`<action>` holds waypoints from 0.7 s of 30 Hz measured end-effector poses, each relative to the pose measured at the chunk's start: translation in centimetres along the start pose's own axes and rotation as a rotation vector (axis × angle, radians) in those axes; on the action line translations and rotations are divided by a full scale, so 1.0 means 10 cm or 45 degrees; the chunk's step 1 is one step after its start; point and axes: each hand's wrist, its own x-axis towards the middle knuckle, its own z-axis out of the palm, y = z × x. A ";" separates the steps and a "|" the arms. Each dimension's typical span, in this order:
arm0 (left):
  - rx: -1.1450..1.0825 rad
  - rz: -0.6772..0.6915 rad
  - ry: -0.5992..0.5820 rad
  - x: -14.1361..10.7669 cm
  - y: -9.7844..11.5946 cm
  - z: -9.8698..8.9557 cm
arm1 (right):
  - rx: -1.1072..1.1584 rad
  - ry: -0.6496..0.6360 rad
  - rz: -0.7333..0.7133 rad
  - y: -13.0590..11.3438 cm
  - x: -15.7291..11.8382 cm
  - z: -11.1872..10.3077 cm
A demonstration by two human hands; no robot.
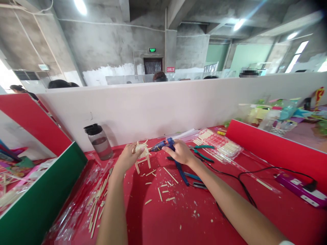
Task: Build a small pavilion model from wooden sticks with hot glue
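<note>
A small chair-like frame of pale wooden sticks (143,157) stands on the red table (153,224). My left hand (127,157) grips its upper left side, fingers closed on the sticks. In my right hand (181,151) is a blue glue gun (160,145), its dark nozzle pointing left and close to the frame's right side. Whether the nozzle touches the sticks cannot be made out. Short cut sticks (159,194) and small scraps lie in front of the frame.
A water bottle (99,143) stands at the left beside long loose sticks (94,211). Pliers (182,173) and green-handled cutters (204,154) lie near my right hand. Bagged sticks (224,146), a black cable (240,177) and a purple power strip (301,190) are at the right.
</note>
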 end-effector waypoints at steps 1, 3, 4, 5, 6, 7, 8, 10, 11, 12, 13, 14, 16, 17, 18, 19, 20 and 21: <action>0.001 0.000 -0.007 0.00 0.00 0.00 | -0.009 0.005 0.001 0.00 0.00 0.00; 0.003 -0.001 -0.007 0.00 0.01 0.00 | -0.023 0.017 0.005 0.00 0.00 0.00; 0.006 -0.005 -0.004 0.00 0.01 0.00 | -0.026 0.019 0.005 -0.01 0.00 0.00; 0.009 -0.009 -0.001 0.00 0.01 -0.01 | -0.026 0.017 0.006 -0.01 0.00 -0.01; 0.013 -0.009 -0.002 0.00 0.01 -0.01 | -0.025 0.014 0.007 -0.01 0.00 -0.01; 0.012 -0.006 -0.001 0.00 0.01 -0.01 | -0.023 0.013 0.010 -0.01 0.00 -0.01; 0.009 0.003 0.001 0.00 0.01 -0.01 | -0.019 0.013 0.015 -0.02 0.00 -0.01; 0.000 0.025 0.003 0.00 0.00 -0.01 | -0.011 0.022 0.027 -0.02 0.00 -0.01; -0.001 0.033 0.002 0.00 0.00 -0.01 | -0.006 0.027 0.033 -0.02 0.00 -0.01; 0.002 0.037 -0.003 0.00 0.00 -0.01 | 0.000 0.028 0.039 -0.02 0.00 -0.01; 0.008 0.038 -0.008 0.00 0.00 -0.01 | 0.007 0.025 0.044 -0.02 0.00 0.00; 0.017 0.038 -0.013 0.00 0.00 -0.01 | 0.014 0.018 0.048 -0.01 0.00 0.00; 0.028 0.034 -0.011 0.00 0.00 -0.01 | 0.027 -0.003 0.055 0.00 0.00 -0.01; 0.028 0.031 -0.011 0.00 0.00 -0.01 | 0.033 -0.013 0.057 0.00 0.00 -0.01; 0.024 0.025 -0.009 0.00 0.00 0.00 | 0.037 -0.021 0.059 0.00 0.00 -0.01; 0.019 0.017 -0.007 0.00 0.00 0.00 | 0.040 -0.027 0.061 0.01 0.00 -0.02; 0.017 0.011 -0.007 0.00 0.00 0.00 | 0.042 -0.031 0.064 0.01 0.01 -0.02; 0.017 0.010 -0.010 0.00 0.00 0.00 | 0.043 -0.032 0.065 0.01 0.01 -0.03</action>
